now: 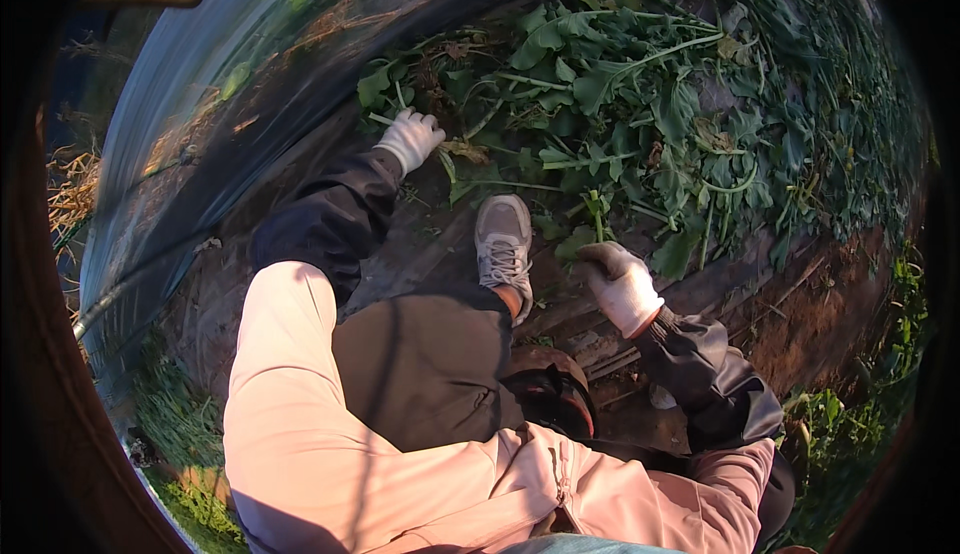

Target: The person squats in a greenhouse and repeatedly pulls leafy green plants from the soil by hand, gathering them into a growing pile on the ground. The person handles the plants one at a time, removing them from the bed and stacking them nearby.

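My left hand (412, 138), in a pale knit glove, reaches to the left edge of a bed of leafy green plants (615, 89). Its fingers curl down among leaf stalks (381, 118); whether they grip one is hidden. Lower right, my right hand (619, 284) wears a glove with a soiled thumb side. It is closed at the lower end of a short green stalk (597, 216), which points away from me. Cut or broken stalks and lobed leaves lie loosely between and beyond both hands.
Clear plastic sheeting (172, 104) curves up on the left, with a thin pole (112, 306) against it. My grey-brown shoe (504, 243) stands at the near edge of the leaves. A round dark object with a red rim (555, 396) sits beneath me. Bare soil (795, 314) lies right.
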The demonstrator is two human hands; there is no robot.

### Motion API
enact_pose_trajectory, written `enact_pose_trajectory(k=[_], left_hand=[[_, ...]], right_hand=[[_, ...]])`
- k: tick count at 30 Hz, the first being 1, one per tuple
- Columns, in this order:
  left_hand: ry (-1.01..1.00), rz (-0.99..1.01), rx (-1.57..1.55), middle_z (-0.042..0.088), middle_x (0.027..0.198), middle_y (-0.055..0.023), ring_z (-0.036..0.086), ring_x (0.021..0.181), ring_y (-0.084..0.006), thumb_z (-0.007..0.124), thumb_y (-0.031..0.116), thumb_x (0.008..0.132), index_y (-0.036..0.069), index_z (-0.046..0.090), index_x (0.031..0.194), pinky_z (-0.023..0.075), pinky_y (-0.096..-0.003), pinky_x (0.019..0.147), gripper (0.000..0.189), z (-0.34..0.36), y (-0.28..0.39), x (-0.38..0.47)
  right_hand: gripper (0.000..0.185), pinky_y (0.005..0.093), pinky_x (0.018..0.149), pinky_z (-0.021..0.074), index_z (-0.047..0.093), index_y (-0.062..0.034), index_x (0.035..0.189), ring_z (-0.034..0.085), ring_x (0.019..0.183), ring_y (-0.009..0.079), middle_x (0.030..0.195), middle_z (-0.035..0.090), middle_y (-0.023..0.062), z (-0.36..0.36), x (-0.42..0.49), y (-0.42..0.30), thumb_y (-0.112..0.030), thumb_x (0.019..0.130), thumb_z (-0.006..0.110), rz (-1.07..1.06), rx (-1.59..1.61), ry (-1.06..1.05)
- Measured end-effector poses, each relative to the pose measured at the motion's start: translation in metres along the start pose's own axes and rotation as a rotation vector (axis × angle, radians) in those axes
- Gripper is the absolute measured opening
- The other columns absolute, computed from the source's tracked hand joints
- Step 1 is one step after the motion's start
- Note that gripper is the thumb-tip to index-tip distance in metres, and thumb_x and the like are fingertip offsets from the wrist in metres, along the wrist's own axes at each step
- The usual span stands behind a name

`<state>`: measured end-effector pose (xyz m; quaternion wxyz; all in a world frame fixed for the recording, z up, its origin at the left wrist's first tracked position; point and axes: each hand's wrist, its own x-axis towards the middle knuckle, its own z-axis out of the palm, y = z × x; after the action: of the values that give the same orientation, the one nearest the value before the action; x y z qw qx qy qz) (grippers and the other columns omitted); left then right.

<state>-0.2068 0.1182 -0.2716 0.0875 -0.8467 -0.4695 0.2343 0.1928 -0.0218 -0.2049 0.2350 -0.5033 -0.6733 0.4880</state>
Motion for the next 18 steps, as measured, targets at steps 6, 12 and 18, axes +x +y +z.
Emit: enact_pose_trajectory(k=[6, 12, 18], left_hand=[[0.138, -0.265, -0.412, 0.048, 0.133, -0.0121, 0.061, 0.099, -0.0317, 0.069, 0.023, 0.080, 0.016, 0.051, 0.129, 0.0509, -0.0406, 0.083, 0.054, -0.050, -0.022, 0.008], [0.065, -0.537, -0.280, 0.032, 0.149, -0.0149, 0.044, 0.127, -0.0359, 0.072, 0.032, 0.080, 0.018, 0.028, 0.147, 0.0409, -0.0452, 0.101, 0.082, -0.061, -0.053, 0.065], [-0.261, -0.644, -0.416, 0.033, 0.149, -0.0173, 0.042, 0.130, -0.0372, 0.077, 0.039, 0.073, 0.016, 0.002, 0.153, 0.0412, -0.0463, 0.101, 0.112, -0.071, -0.049, 0.117]], right_hand=[[0.018, 0.0398, 0.070, 0.0529, 0.067, -0.0056, 0.097, 0.064, 0.082, 0.0336, 0.091, 0.065, 0.0122, -0.100, -0.072, -0.057, -0.011, 0.080, 0.064, 0.004, -0.516, -0.416], [0.018, 0.0388, 0.071, 0.0524, 0.066, -0.0038, 0.097, 0.064, 0.082, 0.0331, 0.091, 0.065, 0.0122, -0.150, -0.079, -0.071, -0.006, 0.079, 0.064, 0.040, -0.472, -0.329], [0.023, 0.0352, 0.077, 0.0525, 0.065, -0.0008, 0.103, 0.065, 0.089, 0.0324, 0.099, 0.065, 0.0150, -0.156, -0.059, -0.041, -0.008, 0.082, 0.063, 0.269, -0.274, -0.189]])
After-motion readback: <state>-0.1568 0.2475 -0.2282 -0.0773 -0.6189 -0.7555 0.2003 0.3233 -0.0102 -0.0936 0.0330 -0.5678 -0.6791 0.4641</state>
